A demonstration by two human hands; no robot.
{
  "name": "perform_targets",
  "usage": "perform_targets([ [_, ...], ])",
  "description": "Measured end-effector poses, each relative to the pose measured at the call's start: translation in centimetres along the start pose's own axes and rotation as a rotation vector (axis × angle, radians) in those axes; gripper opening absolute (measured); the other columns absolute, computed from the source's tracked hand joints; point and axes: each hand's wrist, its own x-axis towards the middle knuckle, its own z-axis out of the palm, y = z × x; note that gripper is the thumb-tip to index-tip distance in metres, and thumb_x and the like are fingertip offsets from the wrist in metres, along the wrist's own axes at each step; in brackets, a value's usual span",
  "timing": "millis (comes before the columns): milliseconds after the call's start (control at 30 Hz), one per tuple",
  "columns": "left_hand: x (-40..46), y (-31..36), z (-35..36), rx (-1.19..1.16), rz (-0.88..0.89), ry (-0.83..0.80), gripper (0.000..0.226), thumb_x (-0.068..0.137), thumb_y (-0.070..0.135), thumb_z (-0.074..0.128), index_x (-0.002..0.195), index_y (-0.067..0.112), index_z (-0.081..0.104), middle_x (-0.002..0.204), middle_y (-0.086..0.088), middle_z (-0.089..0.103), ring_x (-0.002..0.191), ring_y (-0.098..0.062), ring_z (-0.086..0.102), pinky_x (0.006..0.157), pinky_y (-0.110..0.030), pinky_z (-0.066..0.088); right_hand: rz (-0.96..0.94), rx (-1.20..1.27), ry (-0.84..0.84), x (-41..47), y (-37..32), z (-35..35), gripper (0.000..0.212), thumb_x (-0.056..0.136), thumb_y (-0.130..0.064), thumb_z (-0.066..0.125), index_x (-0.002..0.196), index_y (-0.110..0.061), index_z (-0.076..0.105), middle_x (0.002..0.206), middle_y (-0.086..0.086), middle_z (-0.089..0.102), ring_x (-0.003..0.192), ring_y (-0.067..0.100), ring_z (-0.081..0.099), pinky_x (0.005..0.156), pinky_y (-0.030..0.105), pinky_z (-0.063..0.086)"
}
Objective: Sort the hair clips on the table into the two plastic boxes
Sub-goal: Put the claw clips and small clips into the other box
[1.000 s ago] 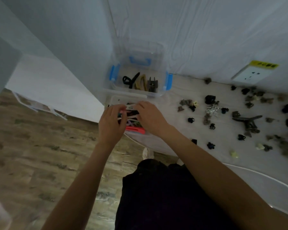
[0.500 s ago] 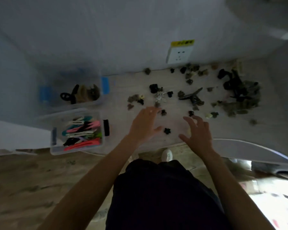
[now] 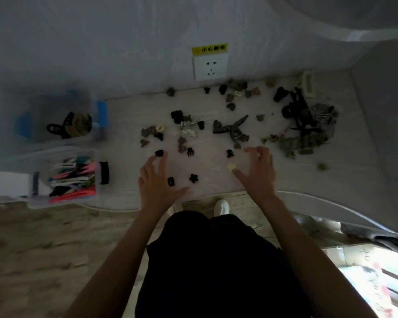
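The hair clips (image 3: 228,131) lie scattered over the pale desk (image 3: 129,120), thin near the front edge and thickening toward the far right into a dark tangled heap (image 3: 308,125). Most of the sorting is plainly still to do. The step in hand looks like a fresh pick: both hands hover with fingers spread and relaxed, holding nothing, well apart from each other. The left hand (image 3: 157,182) is over the near edge, a small black claw clip (image 3: 159,153) just beyond its fingertips and two more black ones (image 3: 194,178) beside its thumb. The right hand (image 3: 259,173) reaches further, with a pale yellow clip (image 3: 231,166) next to its thumb and a black one (image 3: 230,153) just past that. The next move probably calls for pinching one small clip cleanly without nudging its neighbours, then judging its kind. The near box (image 3: 64,204) at the left holds long flat coloured clips, while the far box (image 3: 94,136) behind it holds a few larger dark and brown claw clips. The light is dim and the left side blurred, so the far box's walls and blue latches are smeared. Clips in the heap cannot be separated by eye, and whether either hand touches the desk cannot be told.
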Motion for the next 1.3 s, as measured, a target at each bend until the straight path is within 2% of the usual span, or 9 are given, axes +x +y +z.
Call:
perform_targets([
  [133, -0.1, -0.2, 0.4, -0.107, -0.121, -0.044, 0.128, 0.051, 0.063, 0.078, 0.148, 0.021, 0.005, 0.143, -0.019, 0.020, 0.124, -0.038, 0.029, 0.094, -0.053, 0.042, 0.128, -0.074, -0.067, 0.4, 2.7, -1.1, 0.091, 0.066, -0.046, 0.077, 0.138, -0.018, 0.029, 0.137, 0.015, 0.029, 0.118, 0.035, 0.036, 0.087, 0.046, 0.045],
  [233, 1.1, 0.0, 0.4, -0.255, -0.120, -0.111, 0.127, 0.059, 0.048, 0.082, 0.148, 0.017, -0.003, 0.144, -0.021, 0.014, 0.123, -0.039, 0.036, 0.099, -0.048, 0.042, 0.091, 0.035, -0.196, 0.7, 2.1, 0.1, 0.090, 0.066, -0.040, 0.080, 0.137, -0.016, 0.029, 0.134, 0.014, 0.029, 0.117, 0.034, 0.040, 0.088, 0.044, 0.046],
  [500, 4.2, 1.9, -0.2, -0.267, 0.057, -0.175, 0.094, 0.068, 0.015, 0.081, 0.143, 0.015, 0.026, 0.138, -0.016, 0.024, 0.080, -0.023, 0.053, 0.074, -0.031, 0.050, -0.119, 0.099, -0.348, 2.3, -4.6, 3.4, 0.076, 0.073, -0.020, 0.076, 0.135, -0.015, 0.032, 0.136, 0.015, 0.028, 0.111, 0.035, 0.049, 0.089, 0.041, 0.046],
  [633, 4.3, 2.2, -0.5, -0.278, 0.173, -0.236, 0.088, 0.066, 0.018, 0.081, 0.139, 0.020, 0.031, 0.133, -0.015, 0.029, 0.102, -0.032, 0.054, 0.080, -0.035, 0.051, -0.192, 0.188, -0.449, 2.3, -5.9, 3.5, 0.087, 0.073, -0.023, 0.077, 0.142, -0.016, 0.024, 0.136, 0.015, 0.025, 0.113, 0.032, 0.048, 0.087, 0.039, 0.048],
  [833, 6.4, 1.1, -2.5, -0.083, 0.173, -0.297, 0.118, 0.058, 0.027, 0.086, 0.146, 0.025, 0.008, 0.144, -0.013, 0.013, 0.128, -0.035, 0.032, 0.092, -0.048, 0.046, -0.093, -0.090, -0.420, 0.1, -7.6, 4.4, 0.124, 0.065, -0.043, 0.080, 0.147, -0.017, -0.009, 0.146, 0.011, 0.012, 0.115, 0.032, 0.045, 0.082, 0.041, 0.049],
  [967, 7.9, 1.8, -3.1, 0.034, 0.320, -0.442, 0.113, 0.060, 0.030, 0.085, 0.147, 0.021, 0.013, 0.143, -0.013, 0.021, 0.127, -0.035, 0.030, 0.096, -0.051, 0.042, -0.066, -0.107, -0.335, 0.9, -9.1, 5.2, 0.112, 0.073, -0.041, 0.074, 0.147, -0.015, -0.007, 0.141, 0.010, 0.023, 0.113, 0.028, 0.046, 0.073, 0.034, 0.044],
  [1067, 7.7, 1.6, -2.6, -0.032, 0.344, -0.428, 0.086, 0.068, 0.025, 0.078, 0.139, 0.019, 0.030, 0.139, -0.013, 0.028, 0.123, -0.034, 0.038, 0.094, -0.049, 0.043, -0.047, -0.101, -0.317, 1.5, -9.3, 5.2, 0.095, 0.075, -0.038, 0.073, 0.144, -0.016, 0.012, 0.134, 0.011, 0.029, 0.105, 0.029, 0.052, 0.074, 0.035, 0.046],
  [1167, 7.1, 1.5, -2.0, -0.098, 0.353, -0.360, 0.069, 0.071, 0.016, 0.073, 0.131, 0.014, 0.040, 0.134, -0.014, 0.034, 0.110, -0.034, 0.050, 0.083, -0.041, 0.048, -0.064, -0.083, -0.287, 1.6, -9.3, 5.2, 0.070, 0.074, -0.036, 0.074, 0.129, -0.018, 0.034, 0.125, 0.011, 0.034, 0.092, 0.031, 0.056, 0.069, 0.036, 0.047],
  [1300, 6.7, 1.8, -1.6, -0.182, 0.352, -0.327, 0.054, 0.071, 0.011, 0.072, 0.118, 0.009, 0.047, 0.128, -0.012, 0.040, 0.101, -0.030, 0.055, 0.070, -0.030, 0.042, -0.042, -0.025, -0.285, 2.1, -9.2, 5.0, 0.058, 0.071, -0.036, 0.076, 0.113, -0.014, 0.042, 0.118, 0.012, 0.038, 0.084, 0.032, 0.056, 0.064, 0.034, 0.042],
])
